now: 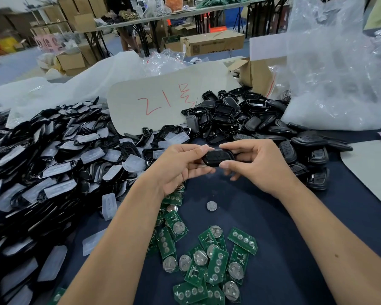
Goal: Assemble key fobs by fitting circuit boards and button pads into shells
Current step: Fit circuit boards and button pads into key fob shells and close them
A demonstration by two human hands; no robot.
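Note:
A black key fob (217, 157) is held between both hands above the dark blue table (273, 216). My left hand (178, 168) pinches its left end with thumb and fingers. My right hand (255, 164) pinches its right end, thumb below and fingers on top. Green circuit boards (209, 260) with round coin cells lie in a loose pile near me. To the left spreads a big heap of black shells with translucent button pads (53, 161). Empty black shells (227, 115) are piled behind my hands, and closed black fobs (315, 159) lie to the right.
A grey card (163, 102) with red writing lies at the back centre. A large clear plastic bag (339, 73) stands at the right, a cardboard box (260, 73) behind it. One loose coin cell (211, 205) lies on the cloth.

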